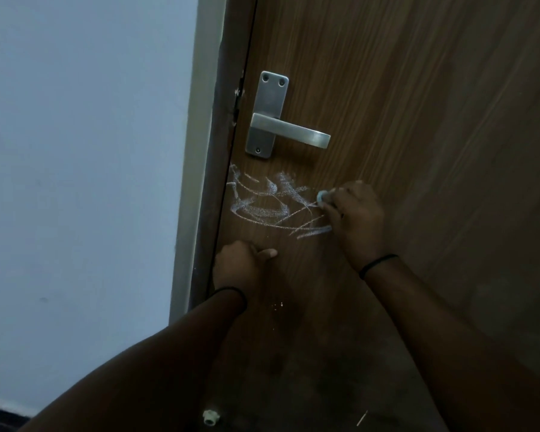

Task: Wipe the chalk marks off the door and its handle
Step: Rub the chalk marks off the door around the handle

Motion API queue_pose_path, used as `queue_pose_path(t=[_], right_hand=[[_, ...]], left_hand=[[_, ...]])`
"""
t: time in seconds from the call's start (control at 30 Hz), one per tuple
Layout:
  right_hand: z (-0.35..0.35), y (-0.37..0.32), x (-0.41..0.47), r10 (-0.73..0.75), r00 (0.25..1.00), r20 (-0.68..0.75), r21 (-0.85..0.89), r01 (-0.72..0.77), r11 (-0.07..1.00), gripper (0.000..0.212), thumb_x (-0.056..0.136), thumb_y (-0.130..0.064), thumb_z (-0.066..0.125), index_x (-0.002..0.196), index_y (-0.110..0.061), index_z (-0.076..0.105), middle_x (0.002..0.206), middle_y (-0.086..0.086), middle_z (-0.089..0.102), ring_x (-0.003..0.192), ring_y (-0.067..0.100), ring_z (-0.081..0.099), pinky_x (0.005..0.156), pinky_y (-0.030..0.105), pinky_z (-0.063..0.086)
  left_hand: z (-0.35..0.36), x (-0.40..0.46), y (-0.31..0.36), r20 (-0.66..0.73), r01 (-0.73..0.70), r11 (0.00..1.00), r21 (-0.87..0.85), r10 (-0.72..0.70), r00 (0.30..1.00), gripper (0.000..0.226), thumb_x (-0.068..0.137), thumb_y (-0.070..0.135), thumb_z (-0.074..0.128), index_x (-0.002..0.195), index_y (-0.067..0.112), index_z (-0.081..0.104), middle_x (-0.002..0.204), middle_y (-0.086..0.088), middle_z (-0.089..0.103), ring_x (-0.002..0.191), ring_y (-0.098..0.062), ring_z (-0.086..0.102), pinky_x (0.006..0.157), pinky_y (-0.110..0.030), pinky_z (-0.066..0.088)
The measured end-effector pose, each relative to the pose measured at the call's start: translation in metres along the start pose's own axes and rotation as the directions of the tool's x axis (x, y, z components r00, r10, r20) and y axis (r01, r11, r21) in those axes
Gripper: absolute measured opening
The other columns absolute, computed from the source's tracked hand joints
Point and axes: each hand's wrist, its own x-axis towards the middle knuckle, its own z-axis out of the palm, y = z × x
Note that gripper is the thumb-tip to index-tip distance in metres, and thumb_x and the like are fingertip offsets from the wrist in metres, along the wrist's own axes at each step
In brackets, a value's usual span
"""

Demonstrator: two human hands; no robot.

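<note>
White chalk marks [272, 204] are scribbled on the brown wooden door [418, 120] just below its silver lever handle [289, 130]. My right hand [353, 218] pinches a small pale piece of chalk [322, 197] against the door at the right end of the scribble. My left hand [240, 265] grips the door's left edge below the marks, its thumb lying flat on the door face. Both wrists wear a thin black band.
A pale door frame [197, 151] and a grey-white wall [75, 151] lie to the left. A small white doorstop-like object [211, 417] sits near the door's bottom. A few white specks [278, 305] dot the door below my left hand.
</note>
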Motion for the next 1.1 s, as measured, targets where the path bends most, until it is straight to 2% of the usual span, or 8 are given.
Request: queue_pose_path(t=[0.17, 0.27, 0.37, 0.53, 0.7, 0.8, 0.93, 1.1], right_hand=[[0.005, 0.005, -0.057, 0.033, 0.997, 0.075, 0.013, -0.034, 0.999, 0.012, 0.089, -0.01, 0.07, 0.079, -0.004, 0.071, 0.084, 0.01, 0.062, 0.079, 0.026, 0.059, 0.067, 0.042, 0.051], [0.005, 0.004, -0.041, 0.063, 0.998, 0.007, 0.023, -0.063, 0.998, 0.018, 0.091, -0.015, 0.066, 0.077, -0.004, 0.069, 0.085, 0.01, 0.061, 0.079, 0.026, 0.059, 0.072, 0.04, 0.05], [0.004, 0.001, -0.002, 0.048, 0.997, -0.062, 0.009, -0.048, 0.999, 0.021, 0.094, -0.019, 0.061, 0.08, -0.005, 0.068, 0.087, 0.01, 0.06, 0.081, 0.025, 0.058, 0.075, 0.036, 0.046], [0.01, 0.006, -0.019, -0.023, 0.999, -0.049, -0.057, 0.02, 0.998, 0.012, 0.095, -0.016, 0.063, 0.084, -0.011, 0.065, 0.086, 0.007, 0.056, 0.079, 0.024, 0.054, 0.068, 0.039, 0.047], [0.015, 0.014, -0.074, 0.079, 0.993, 0.083, -0.004, -0.079, 0.997, 0.019, 0.095, -0.021, 0.061, 0.082, -0.009, 0.066, 0.087, 0.005, 0.053, 0.081, 0.022, 0.054, 0.068, 0.044, 0.05], [0.016, 0.002, -0.036, 0.069, 0.998, 0.014, -0.024, -0.069, 0.997, 0.018, 0.095, -0.021, 0.063, 0.081, -0.009, 0.064, 0.088, 0.005, 0.054, 0.079, 0.017, 0.053, 0.066, 0.034, 0.047], [0.022, -0.016, 0.009, 0.067, 0.992, -0.103, -0.033, -0.071, 0.997, 0.016, 0.092, -0.02, 0.064, 0.08, -0.011, 0.06, 0.089, 0.003, 0.053, 0.078, 0.011, 0.05, 0.063, 0.023, 0.039], [0.041, -0.011, -0.055, 0.069, 0.998, 0.005, -0.009, -0.069, 0.998, 0.016, 0.094, -0.018, 0.063, 0.08, -0.012, 0.06, 0.084, 0.003, 0.048, 0.072, 0.016, 0.049, 0.058, 0.038, 0.048]], left_hand=[[-0.007, 0.006, 0.003, 0.085, 0.065, 0.997, -0.04, -0.062, 0.994, 0.045, 0.08, 0.051, 0.072, 0.058, 0.013, 0.065, 0.056, 0.0, 0.064, 0.053, -0.014, 0.063, 0.053, -0.027, 0.05], [-0.013, 0.009, 0.009, 0.144, 0.11, 0.991, -0.075, -0.099, 0.985, 0.041, 0.079, 0.046, 0.076, 0.074, 0.006, 0.071, 0.071, -0.008, 0.071, 0.068, -0.022, 0.071, 0.071, -0.038, 0.06], [-0.018, 0.012, 0.013, 0.187, 0.166, 0.983, -0.083, -0.148, 0.971, 0.044, 0.077, 0.045, 0.078, 0.086, 0.002, 0.071, 0.083, -0.014, 0.073, 0.078, -0.029, 0.072, 0.078, -0.044, 0.061], [-0.017, 0.011, 0.014, 0.187, 0.187, 0.978, -0.088, -0.168, 0.968, 0.043, 0.079, 0.045, 0.077, 0.084, 0.002, 0.071, 0.082, -0.014, 0.073, 0.077, -0.03, 0.072, 0.076, -0.045, 0.061], [-0.016, 0.018, 0.012, 0.252, 0.241, 0.956, -0.168, -0.195, 0.948, 0.038, 0.079, 0.039, 0.078, 0.081, 0.001, 0.072, 0.075, -0.013, 0.074, 0.071, -0.025, 0.073, 0.078, -0.044, 0.061], [-0.018, 0.02, 0.011, 0.305, 0.292, 0.931, -0.218, -0.219, 0.927, 0.035, 0.08, 0.035, 0.078, 0.076, 0.001, 0.071, 0.07, -0.012, 0.073, 0.06, -0.021, 0.068, 0.071, -0.038, 0.061], [-0.018, 0.017, 0.01, 0.27, 0.275, 0.927, -0.255, -0.205, 0.941, 0.033, 0.079, 0.033, 0.08, 0.074, 0.002, 0.07, 0.068, -0.012, 0.073, 0.062, -0.024, 0.07, 0.066, -0.038, 0.061], [-0.017, 0.018, 0.009, 0.282, 0.283, 0.922, -0.266, -0.206, 0.937, 0.033, 0.079, 0.033, 0.08, 0.072, 0.002, 0.07, 0.068, -0.011, 0.072, 0.063, -0.025, 0.071, 0.07, -0.043, 0.063]])
